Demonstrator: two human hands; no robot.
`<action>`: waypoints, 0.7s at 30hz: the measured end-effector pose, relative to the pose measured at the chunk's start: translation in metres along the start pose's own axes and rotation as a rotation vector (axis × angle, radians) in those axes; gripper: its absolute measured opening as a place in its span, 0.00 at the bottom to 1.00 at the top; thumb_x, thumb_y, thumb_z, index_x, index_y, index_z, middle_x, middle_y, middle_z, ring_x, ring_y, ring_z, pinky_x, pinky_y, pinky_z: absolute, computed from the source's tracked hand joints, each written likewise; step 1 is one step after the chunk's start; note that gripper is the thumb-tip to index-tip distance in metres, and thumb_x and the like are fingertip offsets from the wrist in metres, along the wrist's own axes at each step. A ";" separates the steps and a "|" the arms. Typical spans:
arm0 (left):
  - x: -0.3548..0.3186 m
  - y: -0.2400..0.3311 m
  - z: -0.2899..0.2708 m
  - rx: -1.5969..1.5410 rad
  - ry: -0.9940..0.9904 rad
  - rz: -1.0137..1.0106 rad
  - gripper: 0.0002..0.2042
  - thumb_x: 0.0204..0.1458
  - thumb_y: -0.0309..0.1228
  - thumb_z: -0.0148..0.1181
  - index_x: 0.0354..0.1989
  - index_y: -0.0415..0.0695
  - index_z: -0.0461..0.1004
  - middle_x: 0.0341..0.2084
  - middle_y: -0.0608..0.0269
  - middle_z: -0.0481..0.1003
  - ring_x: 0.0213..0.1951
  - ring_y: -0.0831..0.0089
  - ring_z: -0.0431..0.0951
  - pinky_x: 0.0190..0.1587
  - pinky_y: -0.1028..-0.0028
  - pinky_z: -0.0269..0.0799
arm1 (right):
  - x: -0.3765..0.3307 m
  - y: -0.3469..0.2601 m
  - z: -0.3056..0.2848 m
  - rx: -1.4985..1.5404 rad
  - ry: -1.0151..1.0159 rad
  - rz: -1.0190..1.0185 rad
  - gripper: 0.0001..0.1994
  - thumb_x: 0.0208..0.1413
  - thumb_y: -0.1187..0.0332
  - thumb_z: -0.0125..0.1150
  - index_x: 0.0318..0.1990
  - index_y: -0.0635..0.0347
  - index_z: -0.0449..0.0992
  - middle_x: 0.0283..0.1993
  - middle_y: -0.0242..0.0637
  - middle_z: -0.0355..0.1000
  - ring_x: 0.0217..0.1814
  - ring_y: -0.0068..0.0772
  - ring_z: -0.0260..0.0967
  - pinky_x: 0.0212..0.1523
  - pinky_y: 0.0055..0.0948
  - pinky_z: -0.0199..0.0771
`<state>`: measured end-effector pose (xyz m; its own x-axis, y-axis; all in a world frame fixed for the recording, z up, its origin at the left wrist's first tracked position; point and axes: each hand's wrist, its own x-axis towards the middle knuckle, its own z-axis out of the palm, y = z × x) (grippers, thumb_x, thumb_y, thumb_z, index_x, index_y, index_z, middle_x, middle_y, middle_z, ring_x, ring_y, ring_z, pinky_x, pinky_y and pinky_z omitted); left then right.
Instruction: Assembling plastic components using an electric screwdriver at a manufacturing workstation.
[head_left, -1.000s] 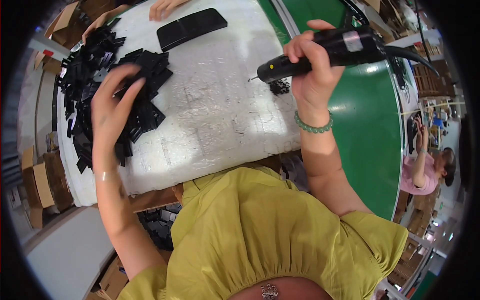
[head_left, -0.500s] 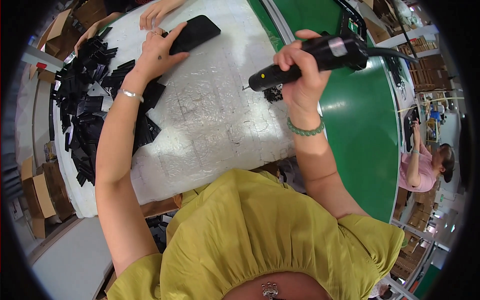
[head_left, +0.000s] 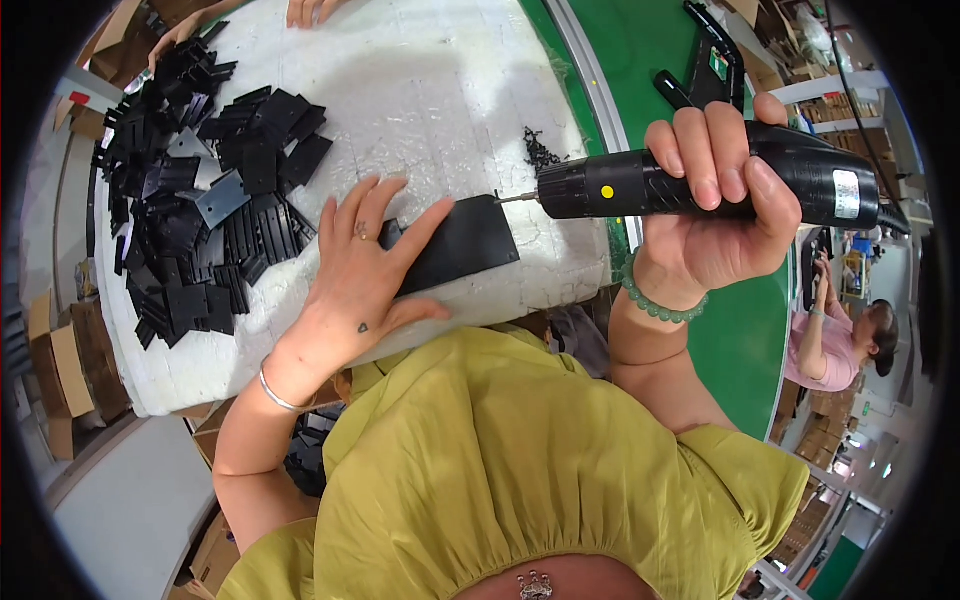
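Observation:
My right hand [head_left: 720,190] is wrapped round a black electric screwdriver [head_left: 600,185] with a yellow dot, lying nearly level. Its thin bit points left, and the tip is at the upper right corner of a flat black panel [head_left: 465,245]; a tiny dark piece, perhaps a screw, shows there. My left hand [head_left: 365,265] grips the panel's left part, index finger along the top edge and thumb at the near edge. Just beyond the bit is a small heap of black screws [head_left: 541,149].
Many black plates and brackets [head_left: 190,220] are heaped on the left of the white padded surface [head_left: 400,90]. Another person's fingers [head_left: 310,12] show at the far edge. A metal rail [head_left: 590,70] borders the green table [head_left: 730,350], with black parts [head_left: 715,60] at its far end.
My left hand has brought the black panel nearer and to the right. My right hand has shifted right, bringing the screwdriver's bit to the panel's corner.

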<state>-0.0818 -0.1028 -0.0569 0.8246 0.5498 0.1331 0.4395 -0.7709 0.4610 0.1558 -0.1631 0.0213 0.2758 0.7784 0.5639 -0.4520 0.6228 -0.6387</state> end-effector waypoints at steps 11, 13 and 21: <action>0.037 0.011 -0.004 -0.166 0.424 0.330 0.09 0.35 0.25 0.66 0.28 0.45 0.77 0.27 0.69 0.74 0.43 0.61 0.70 0.44 0.64 0.65 | -0.008 -0.008 0.019 0.068 -0.074 0.021 0.18 0.47 0.72 0.48 0.49 0.60 0.66 0.21 0.23 0.58 0.23 0.16 0.56 0.34 0.22 0.57; 0.035 0.014 -0.004 -0.243 0.410 0.273 0.08 0.36 0.22 0.66 0.28 0.45 0.78 0.25 0.68 0.75 0.43 0.62 0.70 0.40 0.69 0.68 | -0.010 -0.010 0.019 0.063 -0.110 0.015 0.18 0.47 0.71 0.49 0.48 0.60 0.66 0.21 0.23 0.58 0.23 0.16 0.56 0.34 0.22 0.57; 0.027 0.015 0.003 -0.256 0.430 0.266 0.07 0.37 0.22 0.63 0.27 0.43 0.76 0.25 0.66 0.75 0.43 0.63 0.71 0.44 0.66 0.65 | -0.026 -0.008 0.042 -0.220 -0.326 -0.029 0.16 0.47 0.70 0.54 0.45 0.51 0.62 0.19 0.20 0.63 0.19 0.13 0.59 0.26 0.15 0.58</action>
<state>-0.0519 -0.0999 -0.0489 0.6525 0.4701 0.5944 0.0916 -0.8275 0.5539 0.1166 -0.1918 0.0342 -0.0138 0.7163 0.6976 -0.2454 0.6739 -0.6969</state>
